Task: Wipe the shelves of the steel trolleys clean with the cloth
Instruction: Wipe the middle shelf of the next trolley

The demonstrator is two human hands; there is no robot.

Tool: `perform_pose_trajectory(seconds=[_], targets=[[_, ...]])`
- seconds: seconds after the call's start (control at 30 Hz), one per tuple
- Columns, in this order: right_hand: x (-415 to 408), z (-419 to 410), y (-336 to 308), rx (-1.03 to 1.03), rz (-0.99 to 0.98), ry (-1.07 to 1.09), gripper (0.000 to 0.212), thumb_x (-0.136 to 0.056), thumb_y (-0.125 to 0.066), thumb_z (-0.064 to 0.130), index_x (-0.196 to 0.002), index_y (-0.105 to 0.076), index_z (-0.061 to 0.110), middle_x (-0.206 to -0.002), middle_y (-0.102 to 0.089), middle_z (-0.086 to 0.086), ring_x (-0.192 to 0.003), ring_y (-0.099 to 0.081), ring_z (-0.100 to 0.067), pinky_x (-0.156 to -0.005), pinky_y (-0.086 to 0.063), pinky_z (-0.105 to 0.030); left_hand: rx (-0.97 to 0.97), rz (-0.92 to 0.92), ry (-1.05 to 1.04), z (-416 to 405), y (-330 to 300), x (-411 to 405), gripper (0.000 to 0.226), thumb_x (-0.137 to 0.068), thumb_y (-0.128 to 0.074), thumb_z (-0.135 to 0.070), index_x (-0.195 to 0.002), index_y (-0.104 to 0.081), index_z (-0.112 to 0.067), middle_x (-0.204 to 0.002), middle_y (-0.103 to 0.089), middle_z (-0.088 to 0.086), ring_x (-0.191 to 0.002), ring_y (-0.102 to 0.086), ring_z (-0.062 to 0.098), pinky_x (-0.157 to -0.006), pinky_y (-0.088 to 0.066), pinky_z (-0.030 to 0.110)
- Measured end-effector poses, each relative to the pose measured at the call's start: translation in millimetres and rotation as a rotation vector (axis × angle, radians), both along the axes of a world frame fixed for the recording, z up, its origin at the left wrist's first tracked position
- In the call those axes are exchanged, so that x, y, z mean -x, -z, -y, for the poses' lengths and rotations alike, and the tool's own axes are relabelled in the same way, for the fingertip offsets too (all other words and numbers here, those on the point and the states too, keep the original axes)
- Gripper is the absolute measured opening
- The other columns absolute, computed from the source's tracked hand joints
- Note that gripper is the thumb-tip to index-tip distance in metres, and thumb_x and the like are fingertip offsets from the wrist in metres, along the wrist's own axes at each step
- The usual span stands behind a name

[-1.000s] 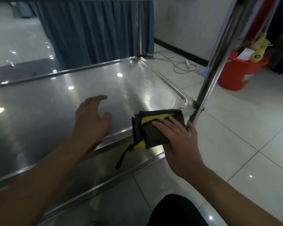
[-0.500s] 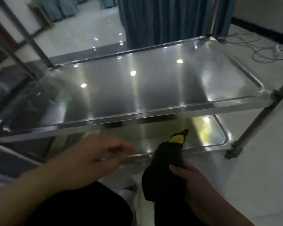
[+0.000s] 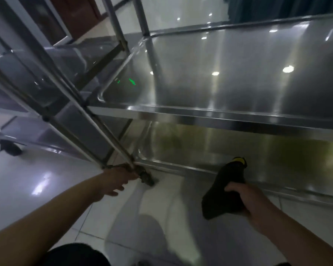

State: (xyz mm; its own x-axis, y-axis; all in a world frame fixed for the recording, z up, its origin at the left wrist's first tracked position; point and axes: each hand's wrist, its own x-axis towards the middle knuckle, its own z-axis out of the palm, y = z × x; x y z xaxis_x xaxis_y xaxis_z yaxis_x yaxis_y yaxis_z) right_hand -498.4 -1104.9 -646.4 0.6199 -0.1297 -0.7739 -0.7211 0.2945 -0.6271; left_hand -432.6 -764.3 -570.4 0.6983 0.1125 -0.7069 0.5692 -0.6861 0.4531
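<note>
Your right hand is closed around the dark cloth, bunched in your fist, with its yellow-trimmed end poking up toward the front edge of the bottom shelf; whether the tip touches the steel you cannot tell through the blur. Your left hand reaches out low to the foot of the trolley's near corner post, fingers curled at the post just above the caster, though the blur hides whether they actually grip it. Above the cloth runs the middle shelf, a shiny rimmed steel tray catching spots of ceiling light and a small green glint. To the left, a second steel trolley stands close beside the first, one of its dark wheels resting on the pale tiled floor. A teal curtain hangs behind.
</note>
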Motion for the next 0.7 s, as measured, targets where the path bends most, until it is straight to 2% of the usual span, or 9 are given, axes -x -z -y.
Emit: perform_pose_trajectory(seconds=[0.07,0.13,0.17,0.2,0.3,0.33,0.47,0.6,0.7], targets=[[-30,-12,4,0.130,0.017,-0.028,0.042,-0.084,-0.068,0.010,-0.124,-0.054,0.005,-0.105,-0.064,-0.015,-0.090,-0.064,-0.032,-0.060,-0.055,-0.035,0.111,0.086,-0.140,-18,22,-12,0.097,-0.080,-0.080,-0.039,-0.155,-0.021,-0.024,-0.132,-0.053,0.004,-0.111,-0.058,0.023,-0.086,-0.049,0.037],[-62,-22,9,0.360,0.125,-0.053,0.044,-0.089,-0.063,0.009,-0.131,-0.050,0.005,-0.115,-0.062,-0.017,-0.099,-0.062,-0.037,-0.073,-0.056,-0.043,0.242,0.204,-0.317,-32,41,-29,0.108,-0.076,-0.084,-0.032,-0.157,-0.012,-0.025,-0.109,-0.062,-0.001,-0.082,-0.069,0.008,-0.065,-0.053,0.027],[-77,-27,11,0.508,0.212,-0.080,0.042,-0.089,-0.060,0.008,-0.130,-0.051,0.006,-0.119,-0.060,-0.019,-0.105,-0.061,-0.040,-0.083,-0.054,-0.049,0.294,0.260,-0.397,-37,50,-38,0.102,-0.079,-0.082,-0.029,-0.156,-0.015,-0.025,-0.099,-0.063,-0.002,-0.070,-0.068,0.006,-0.053,-0.054,0.023],[-90,-30,13,0.666,0.291,-0.119,0.036,-0.088,-0.058,0.008,-0.124,-0.051,0.007,-0.118,-0.060,-0.020,-0.107,-0.059,-0.041,-0.088,-0.051,-0.052,0.340,0.304,-0.462,-40,60,-46,0.094,-0.081,-0.080,-0.028,-0.154,-0.021,-0.027,-0.098,-0.064,0.001,-0.070,-0.068,0.008,-0.050,-0.055,0.022],[-120,-39,27,1.085,0.427,-0.315,0.043,-0.085,-0.058,0.019,-0.126,-0.045,0.015,-0.116,-0.057,-0.016,-0.102,-0.058,-0.039,-0.083,-0.049,-0.047,0.404,0.419,-0.507,-38,94,-65,0.069,-0.083,-0.079,-0.031,-0.140,-0.040,-0.031,-0.122,-0.062,0.003,-0.099,-0.066,0.022,-0.080,-0.060,0.043],[-130,-46,35,1.153,0.406,-0.400,0.053,-0.084,-0.058,0.025,-0.133,-0.041,0.017,-0.122,-0.054,-0.015,-0.104,-0.057,-0.038,-0.084,-0.048,-0.045,0.419,0.464,-0.507,-37,106,-69,0.059,-0.083,-0.078,-0.031,-0.133,-0.046,-0.030,-0.119,-0.064,0.001,-0.098,-0.066,0.021,-0.079,-0.059,0.042],[-157,-88,68,1.447,0.303,-0.749,0.068,-0.086,-0.052,0.050,-0.147,-0.032,0.028,-0.150,-0.034,-0.009,-0.133,-0.035,-0.035,-0.107,-0.032,-0.054,0.388,0.609,-0.540,-35,134,-81,0.025,-0.092,-0.065,-0.038,-0.112,-0.052,-0.032,-0.088,-0.065,-0.001,-0.067,-0.064,0.014,-0.049,-0.050,0.027],[-144,-97,99,1.414,0.265,-0.743,0.074,-0.092,-0.040,0.063,-0.154,-0.009,0.036,-0.163,-0.008,-0.001,-0.149,-0.002,-0.028,-0.116,-0.017,-0.058,0.386,0.643,-0.425,-53,143,-82,0.018,-0.093,-0.064,-0.039,-0.106,-0.054,-0.033,-0.090,-0.066,-0.002,-0.068,-0.063,0.011,-0.041,-0.042,0.012],[-154,-93,106,1.447,0.255,-0.790,0.076,-0.093,-0.030,0.068,-0.155,0.002,0.037,-0.165,0.004,0.001,-0.150,0.006,-0.027,-0.118,-0.013,-0.059,0.384,0.645,-0.381,-58,143,-79,0.021,-0.092,-0.066,-0.036,-0.110,-0.055,-0.031,-0.092,-0.066,-0.004,-0.074,-0.062,0.010,-0.043,-0.041,0.012]])
